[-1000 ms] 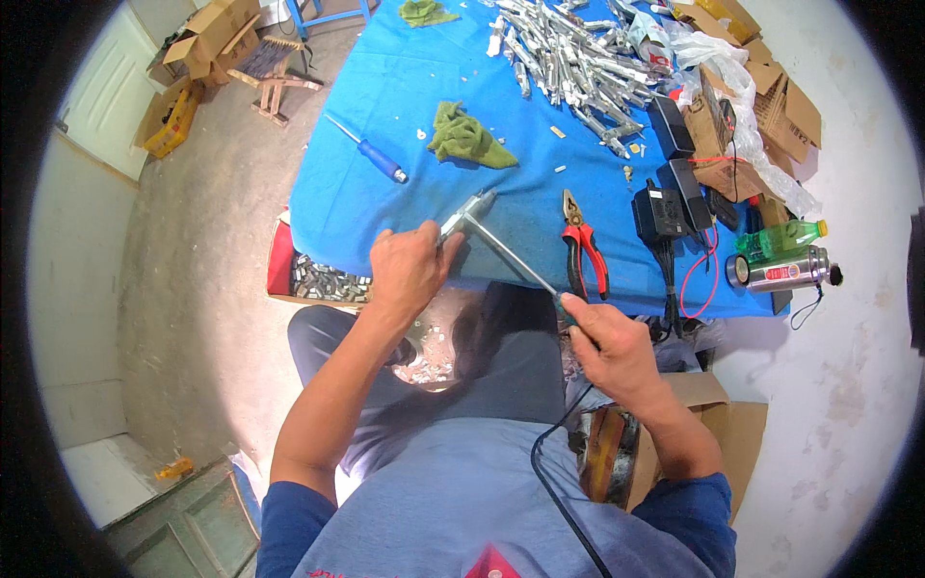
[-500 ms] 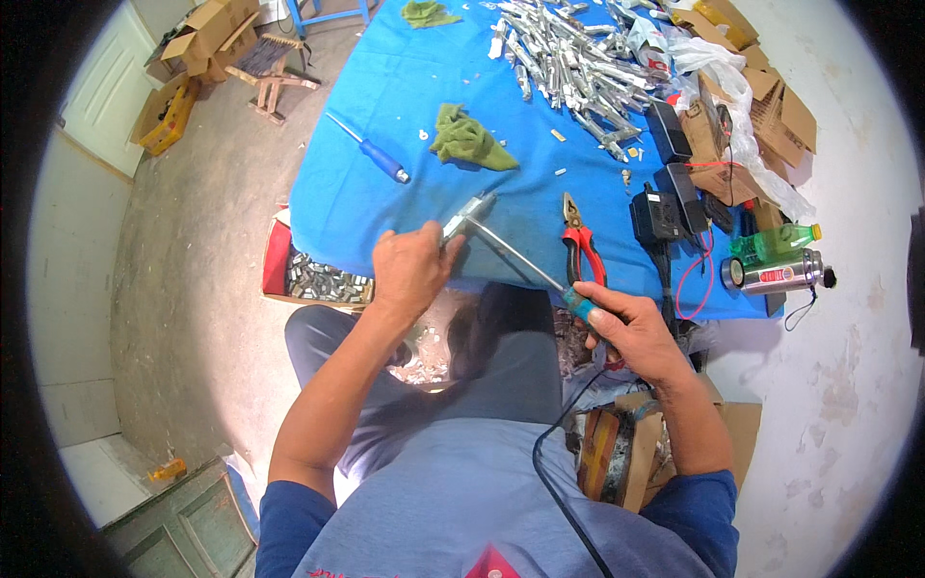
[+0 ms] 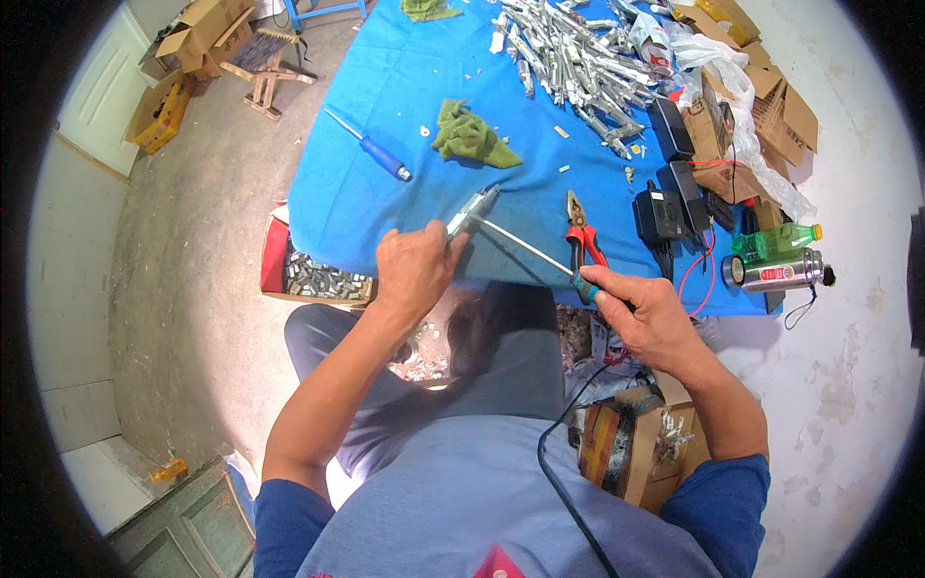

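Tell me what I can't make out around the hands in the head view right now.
Head view:
Silvery metal piece: near end covered by the left hand.
Teal-handled screwdriver: handle partly covered by the right hand; tip too small to tell how it meets the piece.
Red-and-black pliers: handle ends behind the right hand.
Far green cloth: cut off by the top edge.

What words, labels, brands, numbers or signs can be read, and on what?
None can be quoted.
Steel flask: red-and-white label, too small to read.
Cardboard box, upper right: dark print, too small to read.
Black adapter: pale marks, too small to read.
Grey-blue shirt: red marks cut off at the lower edge, unreadable.
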`<state>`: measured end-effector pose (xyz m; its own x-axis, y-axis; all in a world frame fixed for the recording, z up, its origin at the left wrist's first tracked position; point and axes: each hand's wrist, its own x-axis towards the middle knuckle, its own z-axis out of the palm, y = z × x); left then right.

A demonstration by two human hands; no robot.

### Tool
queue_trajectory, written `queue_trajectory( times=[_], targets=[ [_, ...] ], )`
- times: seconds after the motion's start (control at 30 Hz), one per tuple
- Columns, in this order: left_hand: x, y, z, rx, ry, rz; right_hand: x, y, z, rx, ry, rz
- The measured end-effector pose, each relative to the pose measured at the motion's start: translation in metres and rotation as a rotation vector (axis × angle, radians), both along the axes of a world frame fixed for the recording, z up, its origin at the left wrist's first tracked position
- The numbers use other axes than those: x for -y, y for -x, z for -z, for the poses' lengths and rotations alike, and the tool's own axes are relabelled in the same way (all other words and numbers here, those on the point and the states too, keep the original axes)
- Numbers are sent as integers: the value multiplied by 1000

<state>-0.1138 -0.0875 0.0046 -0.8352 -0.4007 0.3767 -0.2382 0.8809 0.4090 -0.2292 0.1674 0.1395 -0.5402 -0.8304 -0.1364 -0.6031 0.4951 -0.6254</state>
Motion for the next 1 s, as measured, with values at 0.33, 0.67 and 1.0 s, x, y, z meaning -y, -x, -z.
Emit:
queue_trajectory(
  times=[0.33,0.67,1.0],
  targets=[
    [0,2,0,-6,31,-25,-5,-8,23,61,95,64],
    [1,-1,0,6,-9,2,-10,-2,20,785,161,298],
    [-1,2,2,12,-13,-21,4,-14,12,-365,30,-146]
  ],
)
